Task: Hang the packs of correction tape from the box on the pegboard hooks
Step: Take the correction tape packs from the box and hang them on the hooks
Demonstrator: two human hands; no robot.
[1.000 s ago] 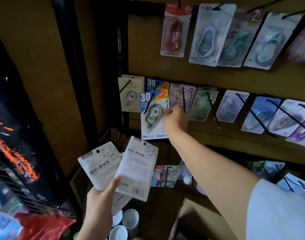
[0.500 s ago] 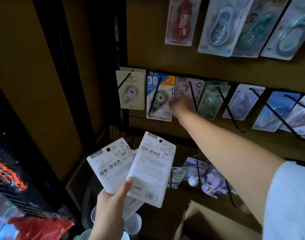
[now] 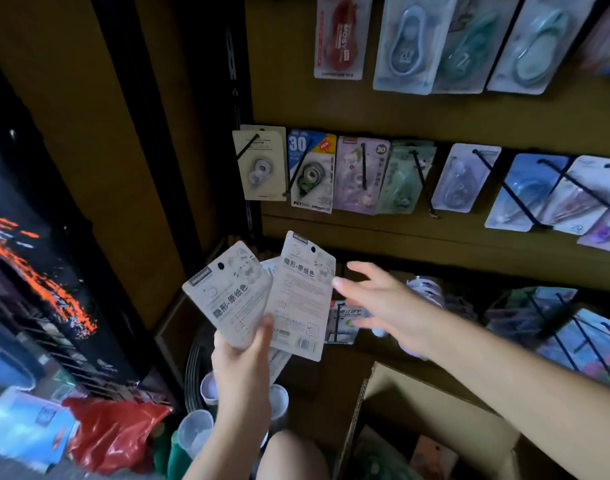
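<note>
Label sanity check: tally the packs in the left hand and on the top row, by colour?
white packs, fanned in left hand: 3 (third mostly hidden)
red pack, top row: 1
pale blue-green packs, top row: 3
Total: 7. A blurred pack cut off at the right edge is not counted.

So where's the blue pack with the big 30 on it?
The blue 30 pack hangs on the pegboard's middle row, second from the left, between a beige pack and a pink pack.

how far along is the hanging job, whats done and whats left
Done: the middle row of hooks already carries packs, such as the blue "30" pack. In hand: the left hand grips fanned white packs; the empty right hand reaches toward them. Left: those packs, plus anything in the cardboard box.
</note>
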